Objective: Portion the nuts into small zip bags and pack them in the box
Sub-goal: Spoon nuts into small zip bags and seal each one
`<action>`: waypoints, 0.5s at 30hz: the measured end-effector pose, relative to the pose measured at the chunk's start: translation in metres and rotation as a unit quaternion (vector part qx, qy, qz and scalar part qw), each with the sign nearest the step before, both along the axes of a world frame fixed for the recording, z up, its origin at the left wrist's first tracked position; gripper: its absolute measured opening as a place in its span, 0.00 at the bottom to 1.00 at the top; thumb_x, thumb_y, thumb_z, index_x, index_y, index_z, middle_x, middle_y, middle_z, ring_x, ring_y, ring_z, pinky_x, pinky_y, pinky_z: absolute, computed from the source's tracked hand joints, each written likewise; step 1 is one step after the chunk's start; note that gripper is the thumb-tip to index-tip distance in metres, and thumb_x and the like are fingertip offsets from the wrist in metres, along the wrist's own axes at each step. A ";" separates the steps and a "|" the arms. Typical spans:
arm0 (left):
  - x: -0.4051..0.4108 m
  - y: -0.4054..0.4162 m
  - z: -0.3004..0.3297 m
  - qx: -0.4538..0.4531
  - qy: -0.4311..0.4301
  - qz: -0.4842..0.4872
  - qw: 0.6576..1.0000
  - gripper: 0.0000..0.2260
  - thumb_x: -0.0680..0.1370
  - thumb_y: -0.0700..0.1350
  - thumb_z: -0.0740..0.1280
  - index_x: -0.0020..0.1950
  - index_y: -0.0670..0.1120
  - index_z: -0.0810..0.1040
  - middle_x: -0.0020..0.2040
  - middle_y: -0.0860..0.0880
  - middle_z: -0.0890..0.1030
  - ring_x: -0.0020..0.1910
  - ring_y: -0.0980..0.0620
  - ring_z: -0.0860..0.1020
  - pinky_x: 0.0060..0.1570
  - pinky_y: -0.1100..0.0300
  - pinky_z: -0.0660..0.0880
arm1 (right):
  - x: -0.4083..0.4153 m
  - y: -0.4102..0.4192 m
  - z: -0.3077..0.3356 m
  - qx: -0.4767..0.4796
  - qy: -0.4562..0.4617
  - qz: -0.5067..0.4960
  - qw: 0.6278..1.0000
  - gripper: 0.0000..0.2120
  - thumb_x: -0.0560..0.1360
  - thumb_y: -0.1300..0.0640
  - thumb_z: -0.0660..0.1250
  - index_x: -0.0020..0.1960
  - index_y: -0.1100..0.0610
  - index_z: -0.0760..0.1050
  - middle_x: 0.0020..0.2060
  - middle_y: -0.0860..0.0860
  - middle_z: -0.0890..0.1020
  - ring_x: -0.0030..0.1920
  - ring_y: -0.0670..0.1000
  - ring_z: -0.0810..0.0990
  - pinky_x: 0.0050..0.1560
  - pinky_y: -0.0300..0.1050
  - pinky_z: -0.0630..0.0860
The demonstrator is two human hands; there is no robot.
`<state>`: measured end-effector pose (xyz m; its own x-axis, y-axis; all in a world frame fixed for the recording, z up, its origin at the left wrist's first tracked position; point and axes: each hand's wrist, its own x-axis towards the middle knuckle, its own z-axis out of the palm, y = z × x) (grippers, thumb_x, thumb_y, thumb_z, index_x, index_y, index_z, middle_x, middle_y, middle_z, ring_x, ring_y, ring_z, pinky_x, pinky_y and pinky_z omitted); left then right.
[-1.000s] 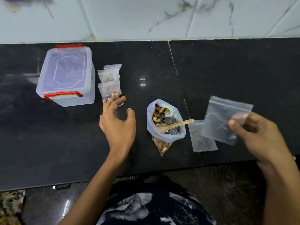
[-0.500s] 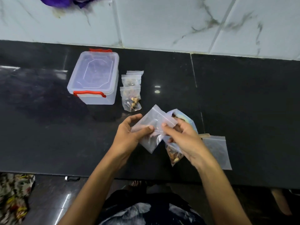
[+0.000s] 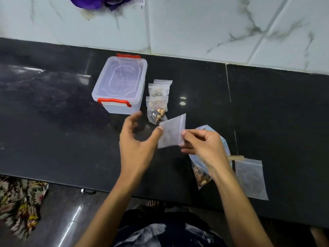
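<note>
Head view, all I get: right hand point(image 3: 204, 147) pinching empty zip bag point(image 3: 171, 133) up over black counter point(image 3: 53, 122). Left hand point(image 3: 137, 141) thumb touching bag edge, fingers spread loose, not gripping far as I see. Nut pouch point(image 3: 203, 177) partly under right hand. Filled bags point(image 3: 157, 104) just beside lidded box point(image 3: 121, 88). Spare bag point(image 3: 251, 179) far right.

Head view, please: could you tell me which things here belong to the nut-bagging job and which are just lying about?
For the job:
- empty zip bag between both hands
- nut pouch
- wooden spoon
- filled bags
- spare bag
- lidded box

Lying about:
- purple cloth
- patterned fabric
</note>
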<state>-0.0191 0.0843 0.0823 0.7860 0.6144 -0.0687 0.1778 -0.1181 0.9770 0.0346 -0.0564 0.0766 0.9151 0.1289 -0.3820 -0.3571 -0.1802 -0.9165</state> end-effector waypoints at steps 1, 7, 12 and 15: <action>-0.001 -0.001 0.000 0.016 -0.001 -0.017 1.000 0.18 0.71 0.44 0.74 0.59 0.53 0.75 0.54 0.59 0.77 0.52 0.62 0.76 0.49 0.69 0.72 | -0.002 0.004 0.001 0.011 -0.003 0.004 1.000 0.02 0.73 0.59 0.70 0.44 0.55 0.81 0.37 0.51 0.84 0.37 0.47 0.84 0.37 0.39 0.81; 0.003 -0.001 -0.004 -0.058 0.012 -0.111 0.992 0.07 0.72 0.42 0.72 0.49 0.41 0.83 0.42 0.45 0.85 0.43 0.48 0.83 0.45 0.55 0.81 | -0.006 0.017 0.000 -0.020 -0.071 0.078 0.994 0.01 0.70 0.58 0.73 0.42 0.55 0.83 0.35 0.51 0.85 0.38 0.48 0.84 0.40 0.43 0.82; 0.005 0.008 -0.009 -0.083 0.017 -0.121 0.989 0.06 0.75 0.41 0.69 0.48 0.39 0.82 0.39 0.43 0.84 0.40 0.45 0.83 0.39 0.58 0.81 | -0.002 0.019 -0.002 -0.049 -0.108 0.147 0.982 0.03 0.71 0.56 0.72 0.39 0.53 0.83 0.36 0.51 0.85 0.40 0.51 0.84 0.45 0.52 0.82; 0.008 0.009 -0.011 -0.025 0.034 -0.131 0.991 0.05 0.77 0.41 0.67 0.46 0.43 0.82 0.38 0.48 0.84 0.38 0.52 0.83 0.38 0.62 0.80 | 0.003 0.022 -0.006 -0.048 -0.078 0.142 0.986 0.04 0.73 0.55 0.69 0.41 0.54 0.80 0.38 0.51 0.84 0.42 0.51 0.83 0.48 0.55 0.81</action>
<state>-0.0111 0.0930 0.0709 0.9101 0.3853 -0.1526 0.2135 -0.1201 0.9695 0.0371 -0.0344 0.0710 0.8957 0.3589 -0.2627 -0.1357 -0.3418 -0.9299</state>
